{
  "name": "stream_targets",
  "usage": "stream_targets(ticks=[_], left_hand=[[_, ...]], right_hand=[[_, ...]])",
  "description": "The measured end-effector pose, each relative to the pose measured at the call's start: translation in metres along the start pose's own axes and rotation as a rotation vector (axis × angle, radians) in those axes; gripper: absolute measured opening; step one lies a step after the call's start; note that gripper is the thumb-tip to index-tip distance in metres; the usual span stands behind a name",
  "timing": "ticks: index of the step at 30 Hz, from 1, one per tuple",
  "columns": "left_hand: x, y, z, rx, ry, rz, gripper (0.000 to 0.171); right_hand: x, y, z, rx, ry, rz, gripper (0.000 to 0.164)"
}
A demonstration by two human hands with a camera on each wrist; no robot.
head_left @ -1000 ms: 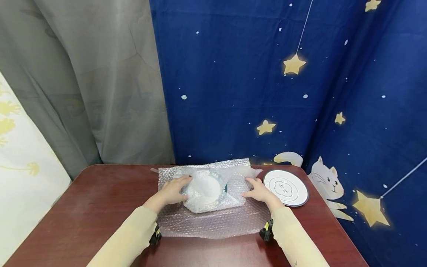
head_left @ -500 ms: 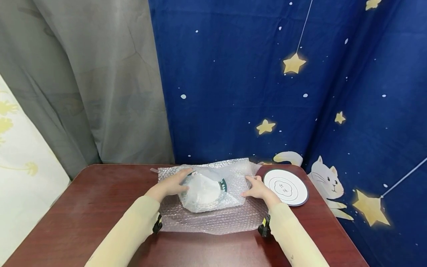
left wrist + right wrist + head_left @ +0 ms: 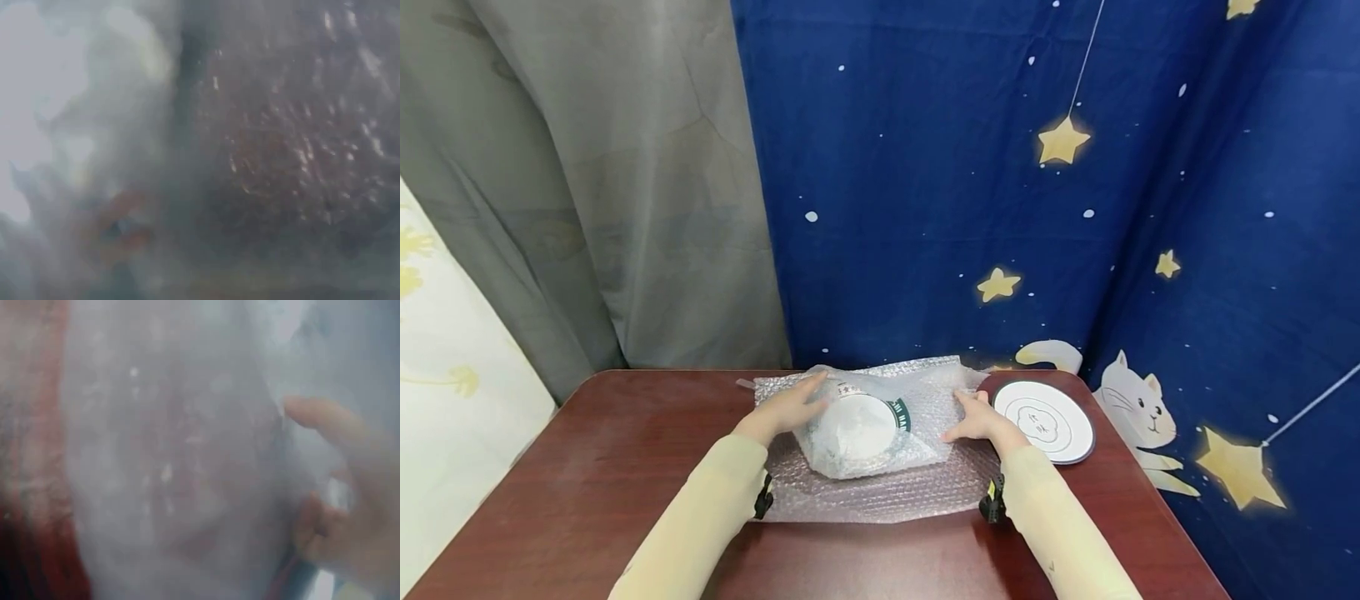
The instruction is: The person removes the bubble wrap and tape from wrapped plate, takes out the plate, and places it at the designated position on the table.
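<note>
A round white dish (image 3: 861, 427) with a dark green lettered patch (image 3: 900, 414) lies under translucent bubble wrap. The bubble wrap (image 3: 880, 500) spreads out beneath it, with a part folded over the dish. My left hand (image 3: 781, 408) rests on the wrap at the left of the dish, fingers and thumb spread apart. At the bundle's right side my right hand (image 3: 979, 417) touches the wrap, its thumb apart from the fingers. The right wrist view shows that hand (image 3: 350, 487) beside the wrap, blurred; the left wrist view is too blurred to make out a grip.
A white plate (image 3: 1043, 422) with a dark rim and printed design lies right of my right hand. The dark red table (image 3: 625, 500) ends at a back edge close behind the wrap. Grey and blue curtains (image 3: 925, 208) hang behind it.
My left hand has shifted slightly up, and the wrap beside it stands higher. More of the green lettering on the dish shows. The right hand stays nearly in place.
</note>
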State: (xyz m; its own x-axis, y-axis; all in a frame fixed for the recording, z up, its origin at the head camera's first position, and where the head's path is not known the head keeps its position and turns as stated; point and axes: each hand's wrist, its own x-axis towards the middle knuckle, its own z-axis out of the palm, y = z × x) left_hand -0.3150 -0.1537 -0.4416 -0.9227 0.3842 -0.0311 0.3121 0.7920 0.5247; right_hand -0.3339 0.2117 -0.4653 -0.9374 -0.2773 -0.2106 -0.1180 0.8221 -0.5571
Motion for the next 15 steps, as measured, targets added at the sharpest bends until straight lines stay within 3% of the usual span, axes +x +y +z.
stream_targets(ticks=[8, 15], left_hand=[[0.0035, 0.0085, -0.0023, -0.006, -0.019, -0.101, 0.067], [0.0022, 0.0103, -0.0032, -0.004, -0.043, -0.12, 0.074]], right_hand=[[0.0056, -0.0078, -0.0011, 0.007, 0.032, 0.104, 0.088], [0.0107, -0.0098, -0.0058, -0.216, 0.141, 0.08, 0.086]])
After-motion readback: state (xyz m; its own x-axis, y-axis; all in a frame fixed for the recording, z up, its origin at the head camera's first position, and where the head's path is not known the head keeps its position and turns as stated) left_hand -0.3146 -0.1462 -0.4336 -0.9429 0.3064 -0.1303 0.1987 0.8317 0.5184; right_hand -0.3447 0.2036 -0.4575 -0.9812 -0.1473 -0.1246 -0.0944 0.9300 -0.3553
